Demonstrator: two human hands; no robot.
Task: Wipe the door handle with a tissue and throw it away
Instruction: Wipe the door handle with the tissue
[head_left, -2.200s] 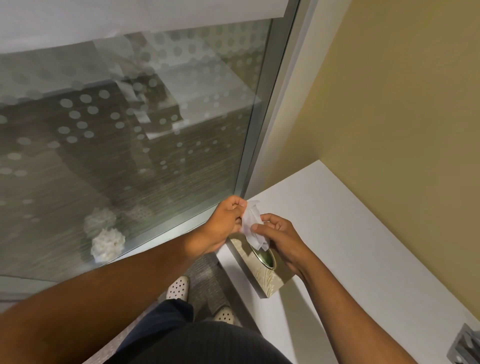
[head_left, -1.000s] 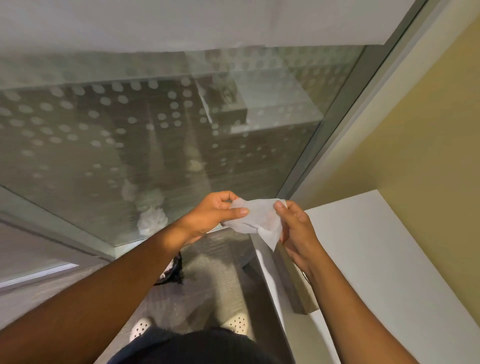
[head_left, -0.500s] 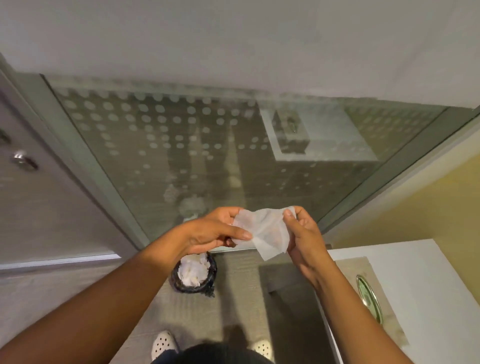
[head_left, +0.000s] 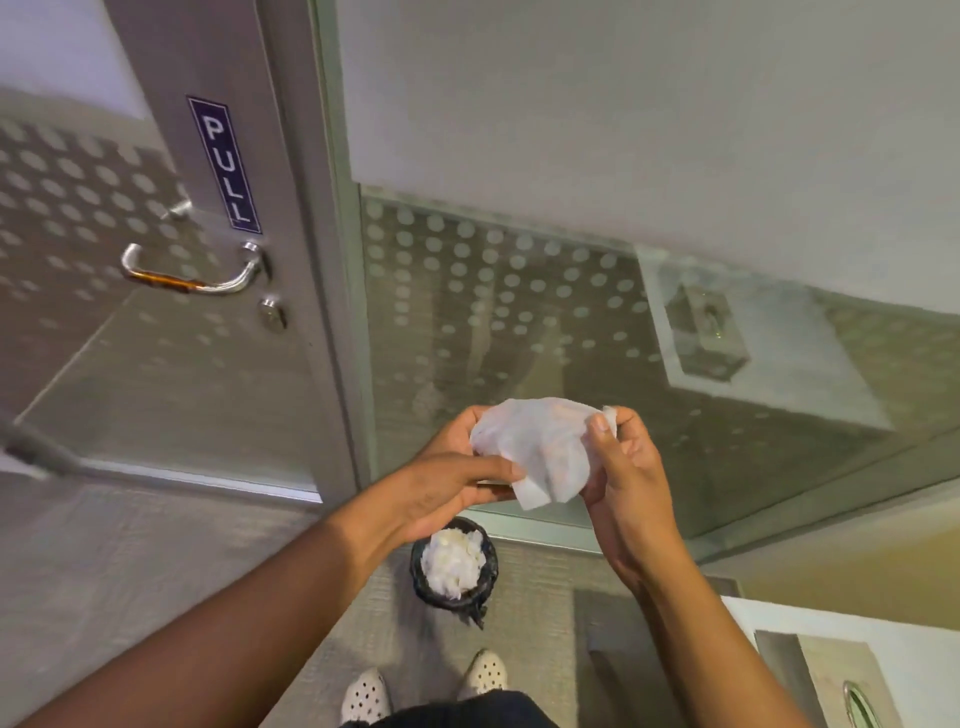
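A white tissue (head_left: 540, 447) is stretched between both hands at chest height. My left hand (head_left: 447, 486) pinches its left edge and my right hand (head_left: 626, 478) grips its right edge. The silver lever door handle (head_left: 192, 275) sits on the grey door at the upper left, under a blue PULL sign (head_left: 227, 165), well away from both hands. On the floor below my hands stands a small black bin (head_left: 453, 564) filled with crumpled white tissues.
A frosted, dotted glass wall (head_left: 519, 291) fills the middle, beside the door frame (head_left: 332, 312). A round lock (head_left: 272, 313) sits below the handle. The white table (head_left: 831, 631) with the tissue box (head_left: 841, 686) is at the bottom right. My feet in white shoes (head_left: 363, 693) stand on grey carpet.
The tissue came out of the box and was spread open between both hands. My view swung left, so the door, its handle and the bin have come into sight.
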